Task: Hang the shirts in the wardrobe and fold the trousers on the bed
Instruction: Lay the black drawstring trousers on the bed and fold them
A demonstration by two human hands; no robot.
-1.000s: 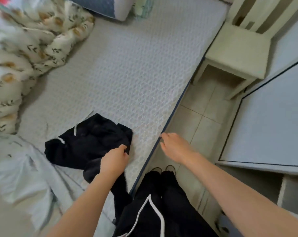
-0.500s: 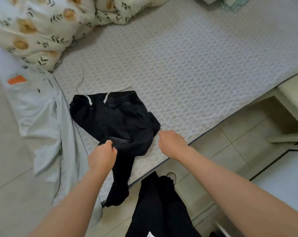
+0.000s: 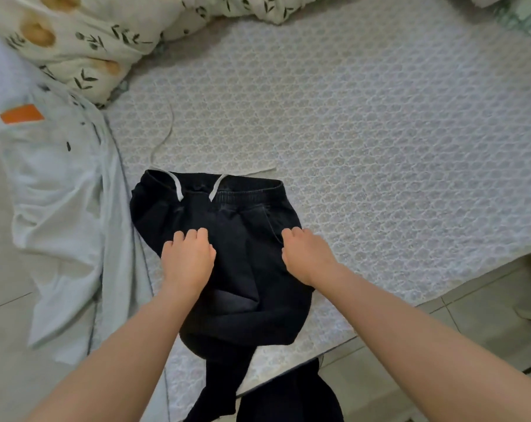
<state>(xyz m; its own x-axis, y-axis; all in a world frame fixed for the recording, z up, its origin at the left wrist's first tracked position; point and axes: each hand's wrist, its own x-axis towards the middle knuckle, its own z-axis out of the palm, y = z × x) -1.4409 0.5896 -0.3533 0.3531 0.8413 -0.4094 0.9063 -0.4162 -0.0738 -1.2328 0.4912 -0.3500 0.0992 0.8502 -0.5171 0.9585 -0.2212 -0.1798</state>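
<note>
The trousers (image 3: 246,214) lie on the bed (image 3: 380,147) at its front edge, one leg hanging over. The left hand (image 3: 188,260) grips their left half, the right hand (image 3: 306,257) their right. A cloth (image 3: 63,193) lies left, a quilt (image 3: 90,41) behind.

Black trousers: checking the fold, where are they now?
The black trousers lie low-centre in the head view, at the near edge of the bed under the left hand and right hand, right of a pale garment.

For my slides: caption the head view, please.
Left hand and right hand hold black trousers on the bed, a leg hanging off.
</note>
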